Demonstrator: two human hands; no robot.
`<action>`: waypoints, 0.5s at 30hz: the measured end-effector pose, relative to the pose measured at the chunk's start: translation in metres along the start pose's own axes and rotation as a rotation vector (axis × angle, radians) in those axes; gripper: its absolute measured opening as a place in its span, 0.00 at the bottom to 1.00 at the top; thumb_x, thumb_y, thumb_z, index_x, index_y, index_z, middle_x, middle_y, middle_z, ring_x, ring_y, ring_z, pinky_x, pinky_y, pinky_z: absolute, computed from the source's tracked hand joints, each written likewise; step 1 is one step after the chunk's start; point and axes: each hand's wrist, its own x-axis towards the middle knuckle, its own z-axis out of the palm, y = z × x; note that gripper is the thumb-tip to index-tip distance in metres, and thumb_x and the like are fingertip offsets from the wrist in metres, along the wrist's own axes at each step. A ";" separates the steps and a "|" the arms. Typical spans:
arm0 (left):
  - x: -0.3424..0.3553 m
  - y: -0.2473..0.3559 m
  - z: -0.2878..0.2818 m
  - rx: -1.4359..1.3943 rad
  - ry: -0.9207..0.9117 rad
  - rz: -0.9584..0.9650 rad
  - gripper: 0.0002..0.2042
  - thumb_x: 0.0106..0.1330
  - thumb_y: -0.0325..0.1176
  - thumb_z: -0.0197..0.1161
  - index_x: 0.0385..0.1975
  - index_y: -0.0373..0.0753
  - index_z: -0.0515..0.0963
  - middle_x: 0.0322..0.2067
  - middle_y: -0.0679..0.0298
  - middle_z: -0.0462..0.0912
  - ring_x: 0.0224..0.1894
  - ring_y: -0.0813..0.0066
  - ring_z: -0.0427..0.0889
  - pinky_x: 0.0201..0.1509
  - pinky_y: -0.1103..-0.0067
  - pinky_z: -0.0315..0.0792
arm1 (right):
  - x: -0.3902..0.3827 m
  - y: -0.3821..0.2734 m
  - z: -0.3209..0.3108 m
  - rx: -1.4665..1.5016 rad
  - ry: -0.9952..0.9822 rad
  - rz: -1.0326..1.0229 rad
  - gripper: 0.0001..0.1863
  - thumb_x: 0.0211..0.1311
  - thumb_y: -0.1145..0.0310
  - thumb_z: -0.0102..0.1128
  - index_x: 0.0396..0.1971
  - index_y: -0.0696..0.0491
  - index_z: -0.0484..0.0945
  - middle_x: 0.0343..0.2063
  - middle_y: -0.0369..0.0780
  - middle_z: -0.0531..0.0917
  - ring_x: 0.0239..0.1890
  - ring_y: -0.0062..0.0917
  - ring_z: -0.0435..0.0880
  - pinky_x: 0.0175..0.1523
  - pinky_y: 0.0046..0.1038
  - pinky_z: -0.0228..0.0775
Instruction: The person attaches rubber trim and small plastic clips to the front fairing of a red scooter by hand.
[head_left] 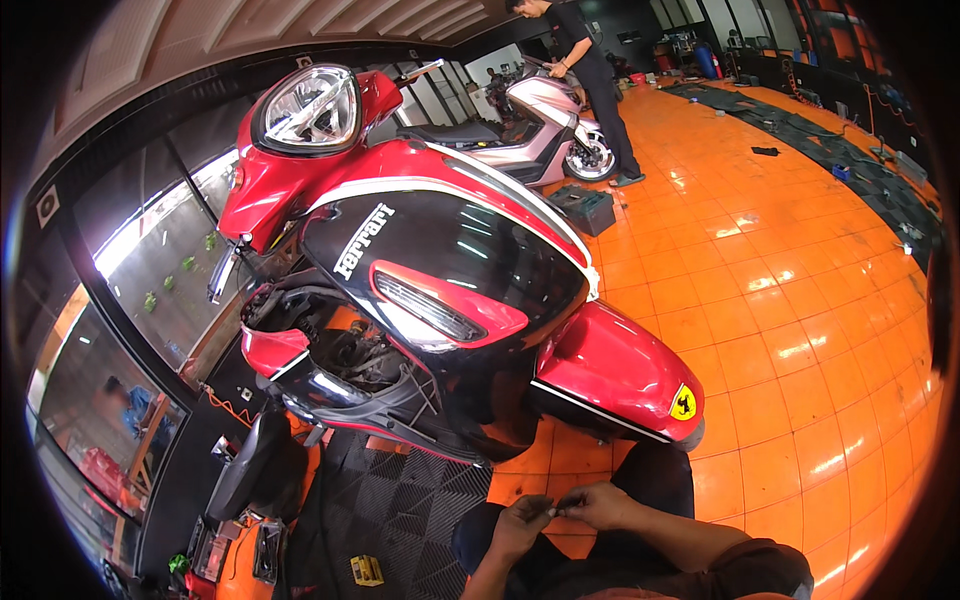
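Over my lap, my left hand (524, 524) and my right hand (598, 506) meet at the fingertips. Both are closed in a pinch, and whatever they may hold is too small to make out. Just beyond my knees stands a red and black scooter (450, 270) with white stripes. Its front fender (625, 370), red with a small yellow badge, is nearest to my hands. The scooter's headlight (312, 108) faces up at the far left. Where the seat would sit, the body is open and dark inner parts (350, 355) show.
Left of me, a black seat (262, 465) stands near trays of tools (268, 550). A yellow box (366, 571) lies on the dark floor mat (390, 500). Farther off, a person in dark clothes (590, 75) stands by a pinkish-silver scooter (545, 115), with a grey toolbox (583, 208) nearby.
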 end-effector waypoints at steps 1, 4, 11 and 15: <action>0.000 0.000 0.003 -0.047 0.002 0.003 0.12 0.64 0.24 0.66 0.46 0.31 0.77 0.40 0.63 0.83 0.44 0.79 0.81 0.49 0.82 0.75 | 0.002 0.006 0.002 0.003 0.001 -0.042 0.16 0.63 0.53 0.57 0.45 0.43 0.84 0.45 0.39 0.83 0.46 0.35 0.83 0.50 0.36 0.76; 0.000 -0.002 0.006 -0.102 0.012 -0.009 0.13 0.63 0.23 0.67 0.46 0.31 0.77 0.40 0.62 0.83 0.44 0.78 0.81 0.49 0.81 0.75 | 0.004 0.018 0.008 -0.057 0.052 -0.138 0.16 0.61 0.54 0.58 0.43 0.44 0.84 0.43 0.40 0.84 0.46 0.35 0.83 0.50 0.36 0.75; 0.001 -0.006 0.010 -0.051 0.056 -0.017 0.13 0.63 0.23 0.67 0.46 0.29 0.76 0.40 0.60 0.83 0.42 0.74 0.83 0.48 0.80 0.77 | -0.004 0.007 0.011 -0.217 0.155 -0.189 0.16 0.60 0.55 0.59 0.43 0.47 0.84 0.38 0.41 0.85 0.43 0.38 0.83 0.48 0.37 0.76; 0.003 -0.011 0.009 -0.222 0.050 -0.031 0.13 0.65 0.24 0.65 0.47 0.27 0.75 0.40 0.58 0.82 0.42 0.72 0.83 0.49 0.78 0.78 | -0.003 0.003 0.007 0.089 0.102 -0.096 0.16 0.60 0.57 0.62 0.43 0.48 0.84 0.35 0.42 0.86 0.40 0.36 0.85 0.47 0.35 0.76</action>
